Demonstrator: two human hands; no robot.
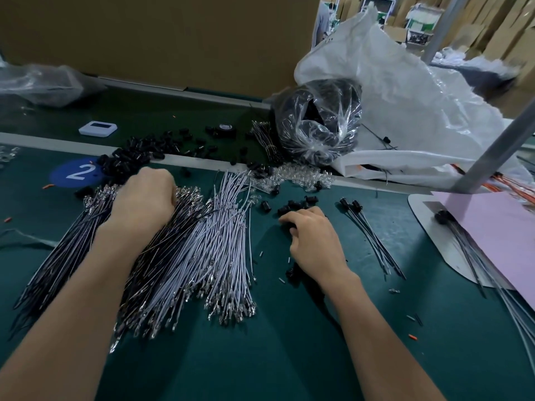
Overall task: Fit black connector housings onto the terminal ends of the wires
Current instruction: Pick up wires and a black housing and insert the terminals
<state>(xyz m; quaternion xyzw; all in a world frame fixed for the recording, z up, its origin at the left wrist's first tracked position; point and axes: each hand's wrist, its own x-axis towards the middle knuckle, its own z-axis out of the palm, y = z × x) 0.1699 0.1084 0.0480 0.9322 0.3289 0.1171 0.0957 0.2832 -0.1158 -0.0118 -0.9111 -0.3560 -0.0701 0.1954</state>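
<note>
A thick bundle of black wires (66,256) with metal terminal ends lies on the green mat, and a bundle of white wires (228,244) lies beside it. My left hand (144,198) is a fist on the far end of the black bundle, fingers curled round wires there. My right hand (312,241) rests on the mat to the right, fingers curled down among loose black connector housings (295,204); a dark piece shows under its palm. Right of that hand lie a few wires fitted with black housings (364,227).
More black housings (136,157) are heaped beyond the left hand, next to a blue "2" sticker (76,172). A clear bag of black parts (318,125), clear plastic pieces (301,176), a big white bag (405,111), a metal post (489,151) and a pink sheet (498,233) crowd the right.
</note>
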